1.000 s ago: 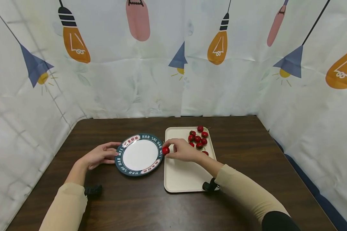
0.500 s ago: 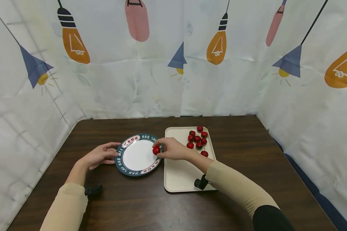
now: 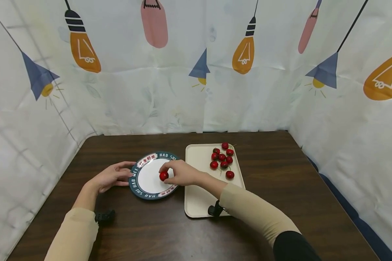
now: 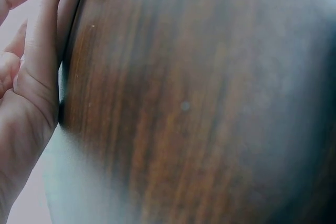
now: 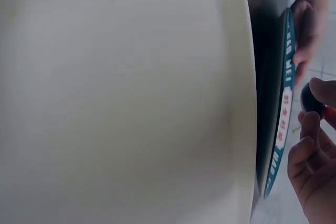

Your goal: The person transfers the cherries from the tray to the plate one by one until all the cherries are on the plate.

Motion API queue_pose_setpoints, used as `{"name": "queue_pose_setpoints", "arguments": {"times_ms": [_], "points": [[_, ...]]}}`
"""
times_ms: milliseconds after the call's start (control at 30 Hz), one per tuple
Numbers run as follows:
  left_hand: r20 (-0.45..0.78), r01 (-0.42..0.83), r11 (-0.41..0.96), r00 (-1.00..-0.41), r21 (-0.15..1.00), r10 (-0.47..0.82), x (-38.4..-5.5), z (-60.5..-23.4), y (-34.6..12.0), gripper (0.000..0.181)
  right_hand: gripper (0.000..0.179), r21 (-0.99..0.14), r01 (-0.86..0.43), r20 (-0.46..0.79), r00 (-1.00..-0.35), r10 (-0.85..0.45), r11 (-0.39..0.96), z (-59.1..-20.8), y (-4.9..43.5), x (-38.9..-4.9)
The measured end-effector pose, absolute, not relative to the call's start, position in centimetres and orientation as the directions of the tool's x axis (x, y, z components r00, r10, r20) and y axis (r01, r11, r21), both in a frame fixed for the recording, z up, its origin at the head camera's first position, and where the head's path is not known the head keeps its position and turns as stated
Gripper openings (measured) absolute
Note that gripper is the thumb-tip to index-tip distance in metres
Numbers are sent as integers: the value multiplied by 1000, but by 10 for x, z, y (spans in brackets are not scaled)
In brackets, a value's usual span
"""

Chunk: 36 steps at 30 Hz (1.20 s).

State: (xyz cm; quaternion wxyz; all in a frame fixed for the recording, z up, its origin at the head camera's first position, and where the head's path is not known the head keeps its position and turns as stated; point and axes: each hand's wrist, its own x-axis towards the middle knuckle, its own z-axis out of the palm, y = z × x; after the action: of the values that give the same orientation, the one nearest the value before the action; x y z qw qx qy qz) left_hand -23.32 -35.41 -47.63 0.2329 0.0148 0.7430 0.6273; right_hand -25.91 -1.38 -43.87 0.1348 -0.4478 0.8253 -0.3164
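Over the right half of the white plate with a teal lettered rim [image 3: 143, 186], my right hand [image 3: 183, 173] pinches a red cherry [image 3: 163, 176] between thumb and fingertips. The right wrist view shows the same cherry [image 5: 311, 100], dark in shade, above the plate's edge-on rim. At the plate's left side my left hand [image 3: 112, 177] rests its fingertips against the rim, fingers loosely extended. The left wrist view catches part of this hand [image 4: 34, 82] at the left edge, close over the wood. Several cherries [image 3: 224, 165] lie in the upper right of the cream tray [image 3: 196, 203].
The tray stands right beside the plate, under my right forearm. Both sit on a dark brown wooden table [image 3: 143, 232]. A white curtain [image 3: 124, 94] printed with lamps and bulbs encloses the back and sides.
My right hand has carried the cherry leftward from the tray's left edge to over the plate's white middle. The left hand stays at the plate's rim.
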Motion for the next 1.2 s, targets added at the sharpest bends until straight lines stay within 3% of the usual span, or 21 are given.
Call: {"name": "queue_pose_setpoints", "arguments": {"times_ms": [400,1200], "points": [[-335,-280,211,-894,936,297,-230,-475,-353,71,43,-627,-657,54,-571,-819,417,-438,-21,-255],[-306,-242,226,-900,943,311,-231,-477,-353,71,39,-665,-612,65,-618,-784,427,-431,43,-257]]}}
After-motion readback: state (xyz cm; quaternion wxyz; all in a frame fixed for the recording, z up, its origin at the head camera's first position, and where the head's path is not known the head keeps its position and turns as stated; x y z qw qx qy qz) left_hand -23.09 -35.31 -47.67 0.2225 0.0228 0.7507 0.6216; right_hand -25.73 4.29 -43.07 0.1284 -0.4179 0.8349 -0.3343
